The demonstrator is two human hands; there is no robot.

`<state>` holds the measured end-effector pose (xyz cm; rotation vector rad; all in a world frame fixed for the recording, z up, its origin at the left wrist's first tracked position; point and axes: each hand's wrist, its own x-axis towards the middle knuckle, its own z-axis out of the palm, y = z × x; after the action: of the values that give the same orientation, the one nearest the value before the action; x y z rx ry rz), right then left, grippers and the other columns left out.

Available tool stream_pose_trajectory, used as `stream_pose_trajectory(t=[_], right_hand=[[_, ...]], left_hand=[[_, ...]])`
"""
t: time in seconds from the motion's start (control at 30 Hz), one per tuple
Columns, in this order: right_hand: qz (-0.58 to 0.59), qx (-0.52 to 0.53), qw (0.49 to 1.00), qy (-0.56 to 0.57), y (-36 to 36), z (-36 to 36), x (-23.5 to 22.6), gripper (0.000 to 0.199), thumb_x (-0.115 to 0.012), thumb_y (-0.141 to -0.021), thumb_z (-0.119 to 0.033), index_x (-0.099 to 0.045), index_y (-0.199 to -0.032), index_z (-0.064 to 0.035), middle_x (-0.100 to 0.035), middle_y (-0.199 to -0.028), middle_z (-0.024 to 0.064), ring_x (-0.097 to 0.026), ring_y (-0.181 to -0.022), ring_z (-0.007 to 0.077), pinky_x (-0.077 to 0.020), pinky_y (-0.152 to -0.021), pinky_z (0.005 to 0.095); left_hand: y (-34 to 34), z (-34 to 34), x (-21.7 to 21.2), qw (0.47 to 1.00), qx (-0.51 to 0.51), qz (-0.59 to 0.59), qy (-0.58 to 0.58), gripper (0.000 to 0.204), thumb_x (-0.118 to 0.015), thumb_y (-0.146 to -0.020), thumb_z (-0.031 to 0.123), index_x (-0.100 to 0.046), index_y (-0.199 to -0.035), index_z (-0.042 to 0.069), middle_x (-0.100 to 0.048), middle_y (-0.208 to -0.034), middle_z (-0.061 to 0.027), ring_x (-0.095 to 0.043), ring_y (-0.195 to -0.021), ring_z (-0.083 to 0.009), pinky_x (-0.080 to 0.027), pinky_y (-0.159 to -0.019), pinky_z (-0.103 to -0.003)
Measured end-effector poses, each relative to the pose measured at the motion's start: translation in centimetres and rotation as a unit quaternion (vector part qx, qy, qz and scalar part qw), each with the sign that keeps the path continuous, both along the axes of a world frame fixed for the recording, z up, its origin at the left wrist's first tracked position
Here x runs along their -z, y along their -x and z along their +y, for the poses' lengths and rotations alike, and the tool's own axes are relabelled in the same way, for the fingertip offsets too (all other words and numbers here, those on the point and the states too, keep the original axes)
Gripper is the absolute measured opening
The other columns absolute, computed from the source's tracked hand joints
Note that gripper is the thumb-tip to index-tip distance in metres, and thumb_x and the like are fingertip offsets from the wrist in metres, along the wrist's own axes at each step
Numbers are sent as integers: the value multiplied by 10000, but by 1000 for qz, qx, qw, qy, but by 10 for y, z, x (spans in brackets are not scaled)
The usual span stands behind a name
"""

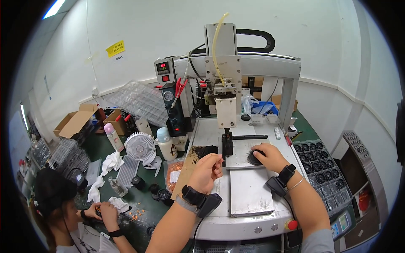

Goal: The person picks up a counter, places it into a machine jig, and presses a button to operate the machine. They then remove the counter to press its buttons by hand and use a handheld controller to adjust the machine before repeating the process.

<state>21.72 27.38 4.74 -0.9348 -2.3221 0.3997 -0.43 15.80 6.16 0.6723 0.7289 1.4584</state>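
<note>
My right hand (271,157) grips a black round part (254,157) at the right side of the machine's metal plate (242,154). My left hand (206,173) is closed with curled fingers, just left of a black upright fixture (228,144); whether something small is inside it is hidden. From that fixture a thin black bar (251,137) runs to the right. Directly above stands the machine's pale head (226,113) with a dark tip pointing down. A black crumpled piece (206,151) lies on cardboard behind my left hand.
On the right is a tray of black round parts (314,162). A red stop button (291,224) sits at the machine's front. To the left are a white fan (140,147), bottles (167,144) and a bag of copper-coloured pieces (173,173). A co-worker (59,211) handles small parts at lower left.
</note>
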Motion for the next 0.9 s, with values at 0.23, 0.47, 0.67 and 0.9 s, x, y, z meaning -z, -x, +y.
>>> stream_pose_trajectory(t=[0.23,0.47,0.67,0.9], right_hand=[[17,24,999,29,3,-28,-34,247,-589,-806,-181,-597,-1004,-33,-543,-563,109,-522,-514,241,-422,-531,322],[-32,-80,996,-23,26,-30,-46,308,-592,-797,-167,-569,-1091,-77,-560,-584,107,-528,-506,233,-410,-506,335],[-145,-94,984,-38,42,-36,-58,300,-548,-762,-180,-633,-1042,-113,-618,-701,160,-585,-632,320,-471,-614,390],[-192,-107,975,-30,45,-41,-61,265,-526,-721,-140,-674,-934,-87,-616,-703,170,-584,-655,344,-478,-647,411]], left_hand=[[7,12,7,993,1,113,-31,57,-580,-830,95,-551,-801,54,-440,-644,37,-392,-553,-71,-321,-507,-225],[0,37,14,931,-140,317,-115,238,-676,-755,62,-616,-974,-9,-467,-678,51,-406,-584,-42,-330,-516,-179],[0,38,9,800,-144,567,-133,348,-691,-715,297,-649,-782,-42,-574,-585,-127,-539,-523,-237,-427,-521,-322],[-2,30,-23,926,-173,310,-126,179,-668,-753,138,-632,-733,-36,-572,-599,-17,-473,-553,-42,-377,-493,-213]])
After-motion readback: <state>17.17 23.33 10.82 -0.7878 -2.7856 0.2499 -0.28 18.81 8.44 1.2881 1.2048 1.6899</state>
